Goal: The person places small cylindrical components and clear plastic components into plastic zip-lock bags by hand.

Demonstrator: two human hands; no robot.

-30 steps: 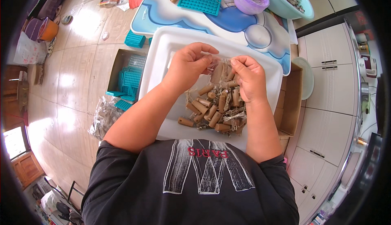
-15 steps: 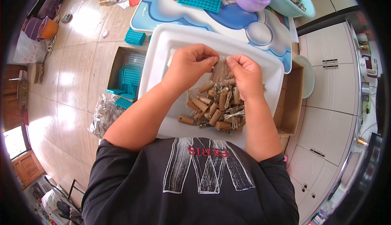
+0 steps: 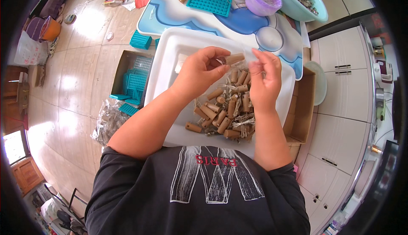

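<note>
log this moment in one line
left hand: holding brown cork-like cylinder | right hand: close by, grip unclear | white rectangular plastic tub: pile of similar cylinders

The stoppers [image 3: 193,127] are plain tan, the thin wires [image 3: 244,121] among them silvery beige, and the tub [image 3: 157,67] white. White and several blues form cloud-like swirls across the far counter [image 3: 250,21]. There, the tray [image 3: 209,3] is teal, the bowl [image 3: 271,9] purple, the basin [image 3: 318,17] pale aqua. Brushed white stripes [image 3: 180,179] and red lettering [image 3: 216,160] mark the black shirt [image 3: 127,188]. The left bucket [image 3: 52,31] is orange, the right cabinets [image 3: 342,92] off-white.
</note>
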